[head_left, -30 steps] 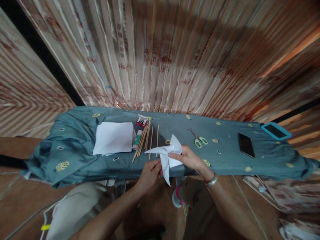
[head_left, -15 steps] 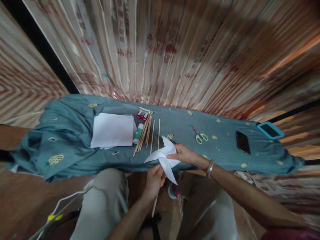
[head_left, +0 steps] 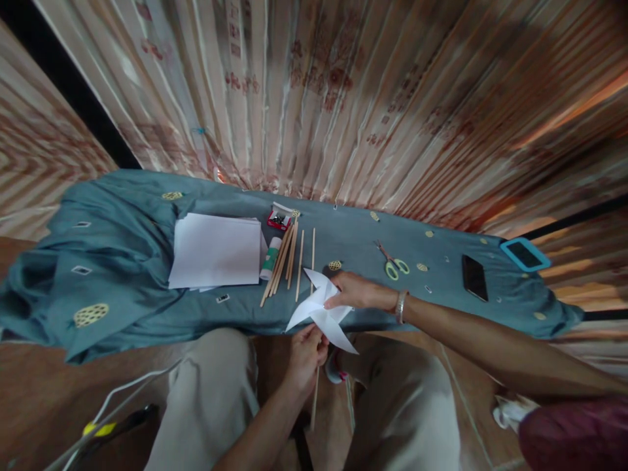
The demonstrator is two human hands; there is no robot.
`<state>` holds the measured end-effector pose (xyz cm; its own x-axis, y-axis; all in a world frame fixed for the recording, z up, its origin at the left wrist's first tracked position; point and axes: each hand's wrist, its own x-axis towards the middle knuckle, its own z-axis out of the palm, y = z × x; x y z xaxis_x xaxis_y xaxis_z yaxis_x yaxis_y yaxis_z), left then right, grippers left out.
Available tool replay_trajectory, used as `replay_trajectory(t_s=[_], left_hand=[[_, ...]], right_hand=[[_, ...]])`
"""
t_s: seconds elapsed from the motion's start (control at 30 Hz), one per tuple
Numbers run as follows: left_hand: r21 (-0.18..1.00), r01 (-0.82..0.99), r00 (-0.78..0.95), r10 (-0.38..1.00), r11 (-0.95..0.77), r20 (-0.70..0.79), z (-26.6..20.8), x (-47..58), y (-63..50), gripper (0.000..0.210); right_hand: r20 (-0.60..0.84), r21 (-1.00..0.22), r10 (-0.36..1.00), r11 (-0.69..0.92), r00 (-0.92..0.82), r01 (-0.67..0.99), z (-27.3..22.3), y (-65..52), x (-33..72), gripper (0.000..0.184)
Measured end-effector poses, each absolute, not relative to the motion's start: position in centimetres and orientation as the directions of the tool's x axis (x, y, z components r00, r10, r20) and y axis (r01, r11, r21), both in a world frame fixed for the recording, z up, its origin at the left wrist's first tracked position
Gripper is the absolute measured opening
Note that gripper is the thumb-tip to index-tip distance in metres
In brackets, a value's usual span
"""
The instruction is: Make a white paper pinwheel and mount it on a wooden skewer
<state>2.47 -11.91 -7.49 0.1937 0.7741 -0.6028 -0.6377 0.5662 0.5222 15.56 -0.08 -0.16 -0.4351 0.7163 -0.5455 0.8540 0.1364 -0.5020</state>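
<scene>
A white paper pinwheel [head_left: 326,318] on a thin wooden stick [head_left: 314,399] is held over the near edge of the cloth-covered table. My left hand [head_left: 305,356] is closed around the stick just below the blades. The stick's lower end sticks out beneath that hand, above the floor. From the right, my right hand [head_left: 353,292] grips the pinwheel, its thumb on the paper close to the centre. The fingers behind the blades are hidden. Just beyond the pinwheel, two loose sticks [head_left: 300,265] lie on the cloth.
Left on the blue-green cloth [head_left: 132,261] lies a stack of white paper [head_left: 216,252]. Beside it are a glue stick [head_left: 271,260], a bundle of sticks [head_left: 280,268] and a small red box of pins [head_left: 279,218]. Scissors [head_left: 392,265], a black phone [head_left: 474,278] and a blue-framed device [head_left: 524,254] lie rightward.
The pinwheel's blades have turned slightly counterclockwise. My right hand has shifted a little left and up with them, while my left hand keeps hold of the stick. The camera view has shifted slightly.
</scene>
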Motion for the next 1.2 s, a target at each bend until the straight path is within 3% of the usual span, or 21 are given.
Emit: replay_trajectory(t_s=[0.3, 0.8, 1.2], left_hand=[[0.486, -0.643, 0.249, 0.762, 0.592, -0.598, -6.98, 2.39, -11.77, 0.056], [0.467, -0.62, 0.291, 0.738, 0.63, -0.609, -7.08, 2.25, -11.51, 0.048], [0.473, -0.584, 0.307, 0.719, 0.66, -0.623, -7.78, 2.4, -11.54, 0.04]], right_hand=[[-0.618, -0.426, 0.681, 0.128, -0.392, 0.895, 0.2, 0.46, 15.09, 0.015], [-0.574, -0.5, 0.651, 0.203, -0.498, 0.842, -0.35, 0.6, 15.58, 0.014], [-0.633, -0.485, 0.635, 0.119, -0.442, 0.866, -0.39, 0.93, 15.08, 0.01]])
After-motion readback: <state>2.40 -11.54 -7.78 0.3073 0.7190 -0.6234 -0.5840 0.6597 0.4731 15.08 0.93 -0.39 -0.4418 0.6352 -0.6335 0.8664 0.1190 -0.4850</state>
